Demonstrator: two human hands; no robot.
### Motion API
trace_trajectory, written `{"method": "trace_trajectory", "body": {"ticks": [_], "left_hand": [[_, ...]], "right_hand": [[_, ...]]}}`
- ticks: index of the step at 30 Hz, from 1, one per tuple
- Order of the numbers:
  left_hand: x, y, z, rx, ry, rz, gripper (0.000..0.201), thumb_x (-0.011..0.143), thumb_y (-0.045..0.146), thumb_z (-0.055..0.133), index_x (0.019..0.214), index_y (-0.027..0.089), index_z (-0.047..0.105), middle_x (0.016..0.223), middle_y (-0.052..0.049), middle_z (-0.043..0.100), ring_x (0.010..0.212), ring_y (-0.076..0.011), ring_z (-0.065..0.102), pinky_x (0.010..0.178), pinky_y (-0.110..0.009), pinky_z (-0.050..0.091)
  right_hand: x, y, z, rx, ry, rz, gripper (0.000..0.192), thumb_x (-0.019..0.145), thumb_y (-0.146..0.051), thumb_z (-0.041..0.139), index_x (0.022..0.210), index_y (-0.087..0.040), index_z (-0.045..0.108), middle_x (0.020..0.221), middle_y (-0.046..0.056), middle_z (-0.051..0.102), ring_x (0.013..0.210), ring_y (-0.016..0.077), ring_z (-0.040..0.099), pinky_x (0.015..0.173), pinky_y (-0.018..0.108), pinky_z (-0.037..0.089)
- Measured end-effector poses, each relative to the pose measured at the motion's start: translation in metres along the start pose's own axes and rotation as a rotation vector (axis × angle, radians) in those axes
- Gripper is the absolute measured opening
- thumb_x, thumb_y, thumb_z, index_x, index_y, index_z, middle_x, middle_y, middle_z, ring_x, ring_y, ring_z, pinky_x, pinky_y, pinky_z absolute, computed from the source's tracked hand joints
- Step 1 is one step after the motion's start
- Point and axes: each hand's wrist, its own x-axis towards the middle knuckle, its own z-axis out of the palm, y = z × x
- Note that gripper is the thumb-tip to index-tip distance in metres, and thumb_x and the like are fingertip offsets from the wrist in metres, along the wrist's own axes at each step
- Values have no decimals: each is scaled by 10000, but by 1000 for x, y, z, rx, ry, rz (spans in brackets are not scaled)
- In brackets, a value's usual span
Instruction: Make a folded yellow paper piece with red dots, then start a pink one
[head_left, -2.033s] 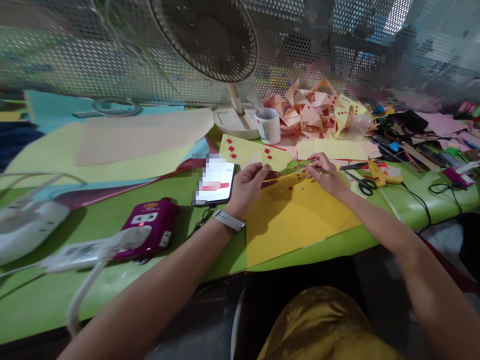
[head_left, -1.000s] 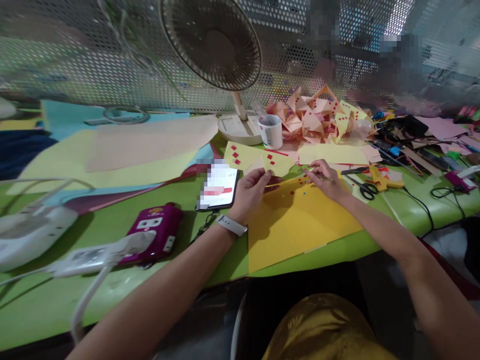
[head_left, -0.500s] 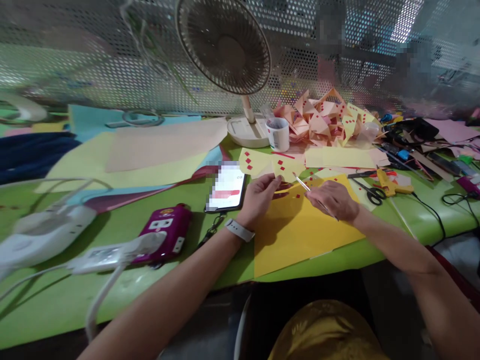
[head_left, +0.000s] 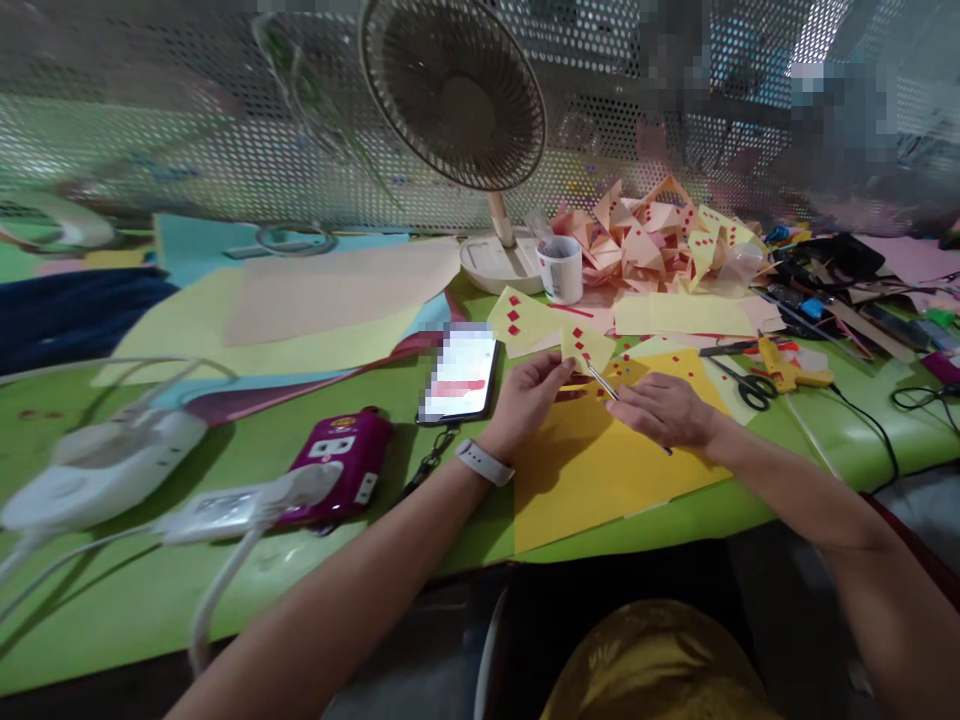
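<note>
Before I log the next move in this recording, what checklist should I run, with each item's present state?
1. Left hand pinches the pale yellow paper triangle with small red squares: ok.
2. Right hand grips the thin metal tweezers, tip aimed at that triangle: ok.
3. A red square held in the tweezer tip: cannot tell, too small.
4. Large orange-yellow paper sheet lies flat under both hands on the green table: ok.
5. Loose red squares lie on the sheet near the right hand: ok.
6. Black-handled scissors and yellow glue gun lie apart from both hands: ok.
</note>
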Motion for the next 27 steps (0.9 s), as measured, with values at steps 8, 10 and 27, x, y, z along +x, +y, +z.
{"method": "trace_trajectory", "body": {"ticks": [8,10,27], "left_hand": [[2,2,-1,-7,-65,-21,558,625,633,816,877,151,690,877,-64,748,817,-210,723,702,-304,596],[1,3,-1,-6,-67,-21,551,634,630,810,879,152,686,876,-61,745,819,-205,718,706,-303,597],[4,-1,-3,-51,-10,-20,427,670,543,815,854,179,688,841,-48,728,791,-192,704,735,-327,594]], "right_hand": [[-3,-1,3,-24,-14,-36,204,1024,-100,381,1073,-142,575,902,42,722,775,113,634,711,249,495],[-5,-2,4,-29,-38,-44,232,1029,-101,365,1068,-164,584,920,30,720,806,107,638,723,245,493],[-7,-2,6,-39,-45,-81,207,1008,-92,416,1099,-155,591,938,41,710,803,103,643,703,243,497]]}}
